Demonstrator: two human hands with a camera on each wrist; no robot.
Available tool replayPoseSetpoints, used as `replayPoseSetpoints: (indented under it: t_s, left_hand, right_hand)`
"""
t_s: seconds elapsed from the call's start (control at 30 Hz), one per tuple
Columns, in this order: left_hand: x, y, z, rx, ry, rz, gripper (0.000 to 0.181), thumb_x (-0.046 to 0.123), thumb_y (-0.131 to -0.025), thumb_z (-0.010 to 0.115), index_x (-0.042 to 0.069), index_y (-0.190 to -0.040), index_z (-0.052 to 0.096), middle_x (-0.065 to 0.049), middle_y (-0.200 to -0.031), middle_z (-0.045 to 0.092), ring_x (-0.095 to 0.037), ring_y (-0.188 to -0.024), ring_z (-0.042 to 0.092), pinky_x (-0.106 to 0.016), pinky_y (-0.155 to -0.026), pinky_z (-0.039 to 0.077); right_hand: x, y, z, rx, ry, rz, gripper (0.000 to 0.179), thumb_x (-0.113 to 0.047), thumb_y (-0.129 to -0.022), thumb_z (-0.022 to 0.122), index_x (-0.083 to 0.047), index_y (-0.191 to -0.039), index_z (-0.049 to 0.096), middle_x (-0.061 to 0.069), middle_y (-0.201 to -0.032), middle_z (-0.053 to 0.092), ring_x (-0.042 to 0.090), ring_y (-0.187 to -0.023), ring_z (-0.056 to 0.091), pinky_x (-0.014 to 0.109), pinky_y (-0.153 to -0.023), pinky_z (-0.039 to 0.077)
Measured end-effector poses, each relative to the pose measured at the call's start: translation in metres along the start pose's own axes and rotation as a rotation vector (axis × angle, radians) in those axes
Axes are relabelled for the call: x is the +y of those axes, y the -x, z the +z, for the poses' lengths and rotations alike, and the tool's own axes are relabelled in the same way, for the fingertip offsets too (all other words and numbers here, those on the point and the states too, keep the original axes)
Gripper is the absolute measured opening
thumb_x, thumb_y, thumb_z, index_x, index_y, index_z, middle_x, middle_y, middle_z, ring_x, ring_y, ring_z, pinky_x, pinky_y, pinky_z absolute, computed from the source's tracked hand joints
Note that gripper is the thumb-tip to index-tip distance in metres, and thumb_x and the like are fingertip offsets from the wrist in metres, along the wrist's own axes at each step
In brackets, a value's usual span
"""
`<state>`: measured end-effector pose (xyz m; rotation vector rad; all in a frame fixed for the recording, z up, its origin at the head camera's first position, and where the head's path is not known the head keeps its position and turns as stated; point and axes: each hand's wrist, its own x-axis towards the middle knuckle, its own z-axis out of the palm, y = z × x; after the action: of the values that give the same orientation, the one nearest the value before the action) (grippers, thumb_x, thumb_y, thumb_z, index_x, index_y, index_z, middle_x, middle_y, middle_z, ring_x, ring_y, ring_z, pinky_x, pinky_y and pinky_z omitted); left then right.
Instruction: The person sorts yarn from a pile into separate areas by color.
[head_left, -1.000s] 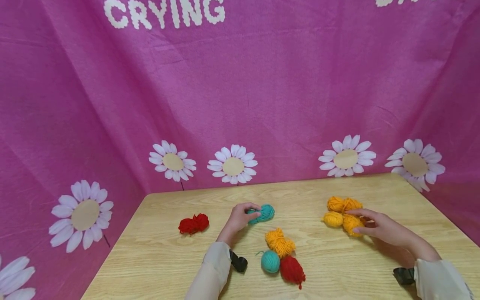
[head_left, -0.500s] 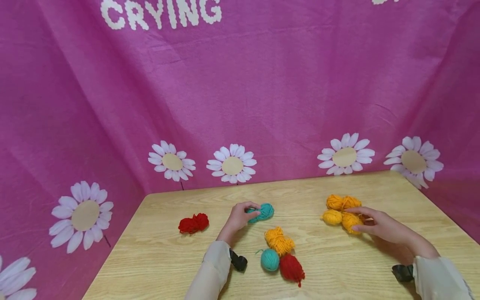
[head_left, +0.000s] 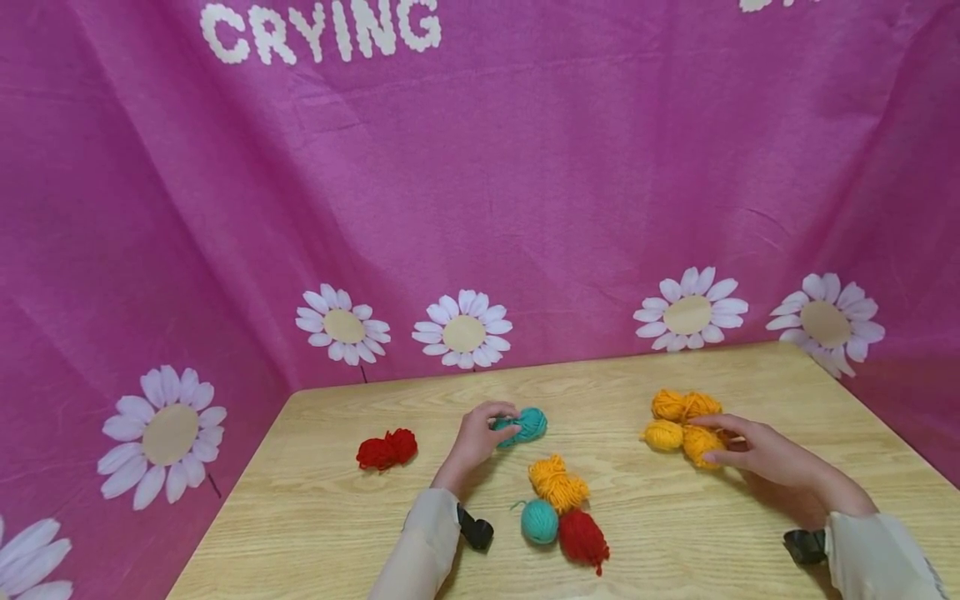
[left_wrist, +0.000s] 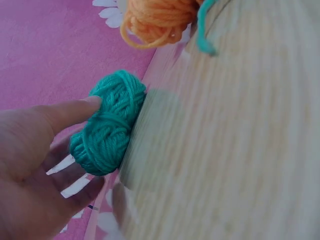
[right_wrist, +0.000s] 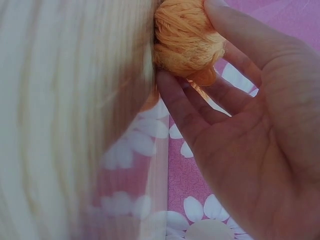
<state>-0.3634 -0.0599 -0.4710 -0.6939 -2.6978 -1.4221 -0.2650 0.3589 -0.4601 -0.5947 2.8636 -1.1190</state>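
Note:
My left hand is at the teal yarn near the middle of the table. In the left wrist view, its thumb presses one side of this two-lobed teal yarn, with the fingers curled behind it. Whether it is one skein or two balls, I cannot tell. At the right, my right hand grips the nearest orange yarn ball of a tight orange cluster. The right wrist view has thumb and fingers around that orange ball; its top is cut off by the frame.
Red yarn lies on the wooden table at the left. Closer to me, an orange skein, a teal ball and a red ball touch one another. A pink cloth with daisies hangs behind the table.

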Motion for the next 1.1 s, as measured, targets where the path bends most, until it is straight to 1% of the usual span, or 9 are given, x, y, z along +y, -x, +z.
replayPoseSetpoints:
  t_s: [0.1, 0.17, 0.33, 0.4, 0.6, 0.73, 0.87, 0.97, 1.1]
  left_hand:
    - [0.002, 0.002, -0.001, 0.028, 0.018, 0.030, 0.022, 0.014, -0.091, 0.068, 0.009, -0.112, 0.072, -0.011, -0.134, 0.061, -0.031, -0.126, 0.055, -0.052, -0.106, 0.045]
    - [0.004, 0.003, -0.002, 0.048, 0.037, 0.039, 0.023, 0.014, -0.092, 0.068, 0.008, -0.114, 0.071, -0.011, -0.136, 0.059, -0.032, -0.130, 0.052, -0.054, -0.107, 0.044]
    - [0.005, 0.005, -0.002, 0.094, 0.097, 0.072, 0.025, 0.014, -0.092, 0.068, 0.005, -0.115, 0.071, -0.010, -0.133, 0.061, -0.031, -0.127, 0.054, -0.050, -0.104, 0.048]
    - [0.005, 0.006, -0.002, 0.097, 0.115, 0.084, 0.025, 0.015, -0.092, 0.068, 0.006, -0.116, 0.071, -0.010, -0.131, 0.062, -0.029, -0.126, 0.055, -0.047, -0.103, 0.049]
    - [0.010, 0.012, -0.003, 0.065, 0.151, 0.089, 0.026, 0.018, -0.092, 0.068, 0.012, -0.117, 0.071, -0.008, -0.129, 0.064, -0.027, -0.124, 0.056, -0.045, -0.103, 0.049]
    - [0.012, 0.016, -0.004, 0.062, 0.170, 0.111, 0.028, 0.019, -0.091, 0.069, 0.009, -0.117, 0.070, -0.008, -0.128, 0.065, -0.028, -0.123, 0.057, -0.046, -0.104, 0.048]
    - [0.016, 0.023, -0.006, 0.067, 0.186, 0.127, 0.029, 0.019, -0.092, 0.068, 0.008, -0.118, 0.070, -0.006, -0.126, 0.066, -0.026, -0.121, 0.059, -0.044, -0.103, 0.050]
    - [0.018, 0.031, -0.009, 0.051, 0.162, 0.153, 0.030, 0.020, -0.092, 0.068, 0.008, -0.119, 0.070, -0.006, -0.126, 0.067, -0.025, -0.119, 0.060, -0.042, -0.101, 0.051]
    - [0.022, 0.041, -0.012, 0.002, 0.118, 0.193, 0.031, 0.019, -0.092, 0.068, 0.006, -0.121, 0.069, -0.008, -0.126, 0.066, -0.026, -0.117, 0.061, -0.043, -0.097, 0.053]
  right_hand:
    - [0.000, 0.000, 0.000, 0.006, 0.007, -0.001, 0.047, -0.029, -0.092, 0.067, -0.008, -0.133, 0.057, 0.022, -0.138, 0.055, -0.024, -0.110, 0.036, 0.014, -0.087, 0.048]
    - [0.000, -0.001, 0.000, 0.005, 0.011, 0.003, 0.047, -0.029, -0.092, 0.066, -0.008, -0.134, 0.056, 0.022, -0.138, 0.055, -0.023, -0.110, 0.037, 0.015, -0.086, 0.048]
    - [0.001, -0.001, 0.000, -0.012, 0.009, 0.021, 0.049, -0.031, -0.093, 0.066, -0.009, -0.135, 0.055, 0.022, -0.139, 0.054, -0.020, -0.111, 0.039, 0.015, -0.087, 0.048]
    - [0.001, -0.001, 0.000, -0.018, 0.008, 0.026, 0.049, -0.031, -0.093, 0.066, -0.009, -0.135, 0.055, 0.022, -0.139, 0.054, -0.020, -0.111, 0.039, 0.015, -0.087, 0.048]
    - [0.000, -0.001, 0.000, -0.009, 0.006, 0.018, 0.048, -0.030, -0.092, 0.066, -0.009, -0.134, 0.056, 0.022, -0.138, 0.054, -0.021, -0.110, 0.038, 0.015, -0.086, 0.048]
    - [0.000, 0.000, 0.000, 0.003, 0.006, 0.008, 0.046, -0.029, -0.092, 0.066, -0.008, -0.132, 0.057, 0.022, -0.137, 0.055, -0.022, -0.109, 0.038, 0.015, -0.085, 0.048]
    - [0.000, 0.001, 0.000, -0.001, 0.004, 0.003, 0.048, -0.030, -0.092, 0.067, -0.007, -0.133, 0.056, 0.022, -0.137, 0.055, -0.023, -0.109, 0.038, 0.014, -0.086, 0.048]
    - [0.000, 0.001, 0.000, -0.001, 0.003, -0.008, 0.049, -0.029, -0.092, 0.066, -0.006, -0.134, 0.056, 0.023, -0.138, 0.055, -0.024, -0.109, 0.037, 0.014, -0.086, 0.048]
    - [-0.001, 0.001, 0.000, 0.019, 0.004, -0.033, 0.046, -0.027, -0.092, 0.067, -0.005, -0.132, 0.057, 0.023, -0.136, 0.056, -0.025, -0.109, 0.036, 0.013, -0.085, 0.048]
